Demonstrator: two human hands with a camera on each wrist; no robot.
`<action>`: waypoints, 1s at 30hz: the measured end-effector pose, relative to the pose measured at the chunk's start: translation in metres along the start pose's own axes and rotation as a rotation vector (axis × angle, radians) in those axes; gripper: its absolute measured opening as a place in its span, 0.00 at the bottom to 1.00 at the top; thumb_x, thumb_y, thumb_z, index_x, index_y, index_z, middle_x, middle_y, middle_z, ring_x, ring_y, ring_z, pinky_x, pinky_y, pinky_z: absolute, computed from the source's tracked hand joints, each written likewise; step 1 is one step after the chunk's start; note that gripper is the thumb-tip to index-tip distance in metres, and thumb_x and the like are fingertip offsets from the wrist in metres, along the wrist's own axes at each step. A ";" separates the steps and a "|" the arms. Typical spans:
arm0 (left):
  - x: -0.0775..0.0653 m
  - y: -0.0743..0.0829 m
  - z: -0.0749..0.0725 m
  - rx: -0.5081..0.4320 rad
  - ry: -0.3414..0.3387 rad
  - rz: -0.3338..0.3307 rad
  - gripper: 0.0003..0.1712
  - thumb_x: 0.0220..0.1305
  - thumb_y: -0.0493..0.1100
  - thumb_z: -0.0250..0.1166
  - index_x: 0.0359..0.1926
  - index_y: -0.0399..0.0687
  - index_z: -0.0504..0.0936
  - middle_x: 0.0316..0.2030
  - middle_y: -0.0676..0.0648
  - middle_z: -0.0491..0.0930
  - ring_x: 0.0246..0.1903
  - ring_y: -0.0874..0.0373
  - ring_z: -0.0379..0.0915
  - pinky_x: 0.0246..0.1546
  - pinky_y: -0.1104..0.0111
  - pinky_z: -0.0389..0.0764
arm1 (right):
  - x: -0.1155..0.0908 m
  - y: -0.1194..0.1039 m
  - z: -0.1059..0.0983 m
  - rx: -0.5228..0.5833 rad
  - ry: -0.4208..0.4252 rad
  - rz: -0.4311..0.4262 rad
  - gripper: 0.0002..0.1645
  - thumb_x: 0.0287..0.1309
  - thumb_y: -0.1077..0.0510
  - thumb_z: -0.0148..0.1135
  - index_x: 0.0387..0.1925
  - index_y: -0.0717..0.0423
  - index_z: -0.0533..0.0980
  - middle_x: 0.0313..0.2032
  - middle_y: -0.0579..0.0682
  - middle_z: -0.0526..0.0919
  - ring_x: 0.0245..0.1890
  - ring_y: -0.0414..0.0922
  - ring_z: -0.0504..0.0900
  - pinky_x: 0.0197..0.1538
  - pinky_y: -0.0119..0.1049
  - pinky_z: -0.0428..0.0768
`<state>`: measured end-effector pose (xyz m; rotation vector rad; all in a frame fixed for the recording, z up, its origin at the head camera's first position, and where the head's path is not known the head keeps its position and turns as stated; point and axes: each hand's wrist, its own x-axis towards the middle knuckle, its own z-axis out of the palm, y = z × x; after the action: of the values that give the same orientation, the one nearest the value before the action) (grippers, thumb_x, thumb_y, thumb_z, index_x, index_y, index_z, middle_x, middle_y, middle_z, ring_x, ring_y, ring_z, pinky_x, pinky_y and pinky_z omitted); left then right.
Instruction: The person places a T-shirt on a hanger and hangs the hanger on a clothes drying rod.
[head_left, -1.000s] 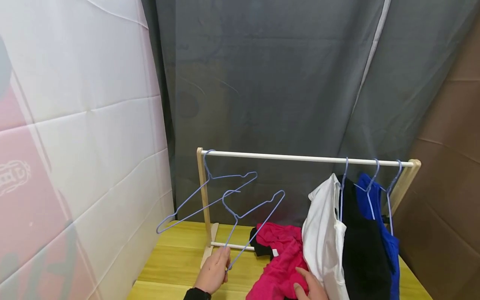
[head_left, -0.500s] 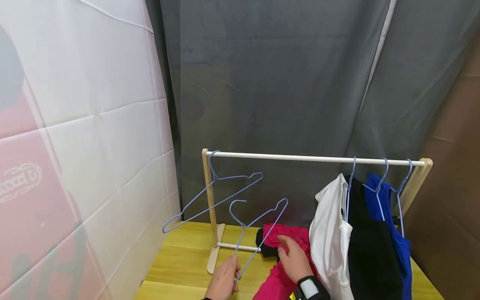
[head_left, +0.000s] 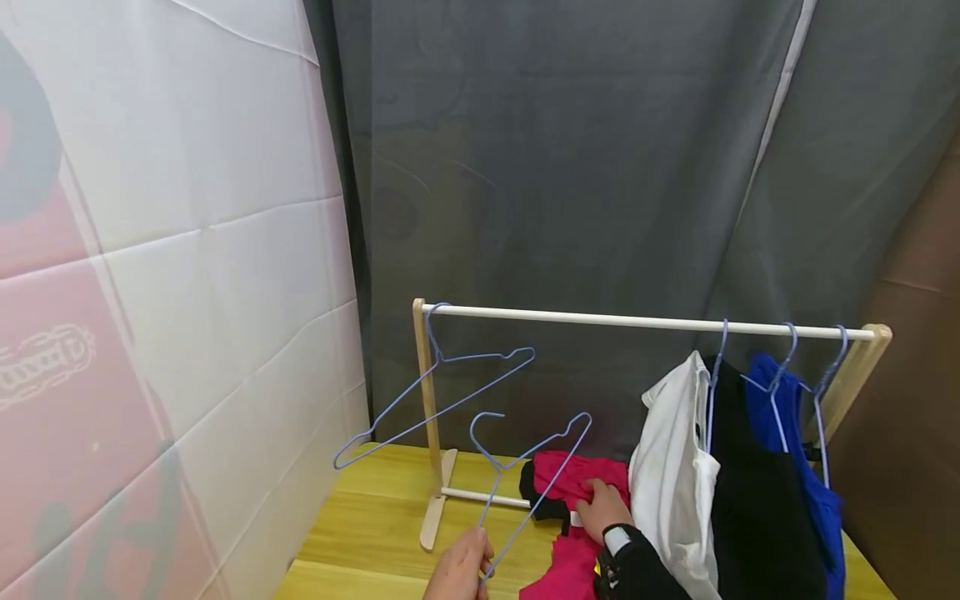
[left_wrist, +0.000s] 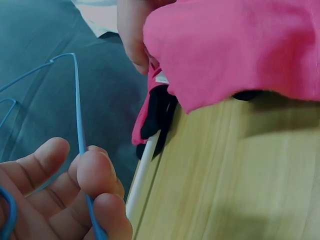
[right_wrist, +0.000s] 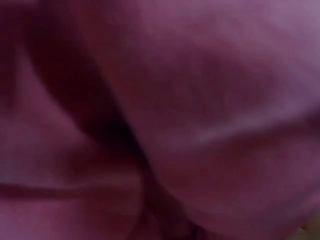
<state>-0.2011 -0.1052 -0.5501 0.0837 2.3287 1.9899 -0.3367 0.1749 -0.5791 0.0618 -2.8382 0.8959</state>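
My left hand (head_left: 461, 567) holds a blue wire clothes hanger (head_left: 552, 475) by its lower corner, its hook up and leaning left. The left wrist view shows the hanger wire (left_wrist: 79, 110) pinched between thumb and fingers. To the right, my right hand (head_left: 603, 510) grips the crumpled pink garment (head_left: 561, 571) near a white tag (head_left: 576, 518). Black cloth (head_left: 553, 510) shows along the garment's left side. In the left wrist view the right fingers (left_wrist: 134, 42) reach down into the pink fabric. Blurred pink cloth fills the right wrist view.
A clothes rack (head_left: 585, 317) with a white rail stands on the wooden table (head_left: 360, 517). Another blue hanger (head_left: 435, 417) hangs bare at its left end. White (head_left: 671, 475), black (head_left: 761, 500) and blue (head_left: 825, 517) garments hang at the right. A grey curtain (head_left: 555, 167) is behind.
My right hand has moved up the pink garment from its lower right and taken hold near the tag. The left hand, still holding the hanger, has shifted lower and to the right in view.
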 end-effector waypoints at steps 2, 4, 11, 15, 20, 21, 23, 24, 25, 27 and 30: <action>0.000 0.000 0.003 0.004 0.005 -0.011 0.26 0.78 0.62 0.48 0.36 0.46 0.78 0.27 0.50 0.77 0.16 0.58 0.71 0.18 0.66 0.72 | 0.001 0.006 0.004 -0.038 -0.003 0.025 0.23 0.57 0.58 0.60 0.52 0.69 0.76 0.46 0.69 0.78 0.49 0.67 0.78 0.55 0.59 0.75; 0.001 -0.001 0.006 0.012 -0.004 -0.006 0.27 0.78 0.62 0.47 0.36 0.46 0.78 0.27 0.50 0.77 0.16 0.57 0.71 0.19 0.65 0.72 | -0.001 0.011 0.005 -0.072 0.001 0.039 0.20 0.57 0.58 0.62 0.48 0.68 0.76 0.44 0.68 0.75 0.43 0.67 0.79 0.51 0.60 0.76; 0.004 -0.006 0.004 0.065 -0.043 -0.035 0.29 0.78 0.64 0.45 0.37 0.46 0.78 0.28 0.50 0.76 0.22 0.56 0.71 0.25 0.64 0.73 | -0.003 0.030 0.019 -0.140 0.147 0.022 0.12 0.53 0.65 0.63 0.35 0.58 0.68 0.33 0.62 0.70 0.23 0.61 0.74 0.34 0.58 0.77; 0.005 -0.009 -0.004 0.062 -0.042 -0.058 0.29 0.79 0.63 0.44 0.38 0.45 0.78 0.29 0.50 0.76 0.23 0.56 0.70 0.26 0.64 0.72 | 0.004 0.030 0.021 -0.197 0.170 -0.090 0.13 0.55 0.71 0.60 0.35 0.56 0.66 0.33 0.62 0.68 0.17 0.57 0.73 0.26 0.53 0.77; 0.005 -0.010 -0.008 0.062 -0.024 -0.044 0.28 0.79 0.63 0.45 0.38 0.45 0.77 0.29 0.49 0.76 0.20 0.57 0.70 0.22 0.65 0.72 | 0.018 0.019 0.017 -0.385 0.138 -0.271 0.17 0.49 0.68 0.71 0.39 0.56 0.73 0.36 0.61 0.72 0.26 0.57 0.77 0.28 0.54 0.80; 0.005 -0.010 -0.008 0.060 -0.020 -0.039 0.28 0.79 0.63 0.45 0.38 0.45 0.77 0.28 0.49 0.77 0.19 0.57 0.70 0.22 0.65 0.72 | 0.020 0.017 0.018 -0.417 0.140 -0.316 0.18 0.46 0.66 0.73 0.40 0.55 0.75 0.36 0.60 0.73 0.30 0.57 0.78 0.30 0.54 0.81; 0.004 -0.010 -0.010 0.055 -0.012 -0.043 0.28 0.78 0.63 0.46 0.38 0.45 0.77 0.28 0.49 0.77 0.19 0.57 0.70 0.21 0.65 0.72 | 0.026 0.011 0.021 -0.448 0.140 -0.419 0.19 0.44 0.63 0.76 0.39 0.53 0.79 0.36 0.57 0.76 0.35 0.57 0.77 0.32 0.53 0.82; 0.004 -0.011 -0.010 0.050 -0.009 -0.048 0.29 0.78 0.64 0.46 0.38 0.45 0.77 0.28 0.49 0.77 0.19 0.57 0.70 0.21 0.65 0.72 | 0.029 0.010 0.023 -0.465 0.134 -0.470 0.18 0.43 0.62 0.77 0.39 0.51 0.80 0.37 0.55 0.77 0.37 0.56 0.77 0.33 0.52 0.82; 0.004 -0.011 -0.010 0.046 -0.007 -0.056 0.30 0.77 0.65 0.46 0.38 0.45 0.77 0.29 0.50 0.77 0.19 0.57 0.71 0.21 0.65 0.72 | 0.031 0.008 0.025 -0.474 0.131 -0.522 0.18 0.43 0.63 0.77 0.38 0.50 0.81 0.37 0.54 0.78 0.39 0.55 0.77 0.35 0.50 0.82; 0.005 -0.011 -0.011 0.038 -0.003 -0.059 0.30 0.77 0.66 0.46 0.38 0.45 0.77 0.29 0.49 0.77 0.18 0.57 0.71 0.21 0.65 0.72 | 0.037 0.004 0.029 -0.482 0.120 -0.596 0.19 0.42 0.65 0.78 0.38 0.49 0.81 0.37 0.52 0.80 0.39 0.54 0.78 0.36 0.48 0.83; 0.008 -0.010 -0.011 0.036 0.000 -0.056 0.31 0.76 0.66 0.46 0.39 0.45 0.78 0.29 0.49 0.78 0.17 0.57 0.72 0.20 0.65 0.72 | 0.043 0.000 0.032 -0.513 0.085 -0.624 0.23 0.43 0.68 0.77 0.42 0.47 0.82 0.39 0.52 0.81 0.39 0.53 0.78 0.37 0.48 0.83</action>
<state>-0.2102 -0.1168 -0.5587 0.0204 2.3396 1.9229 -0.3837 0.1569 -0.5974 0.7629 -2.6063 0.0392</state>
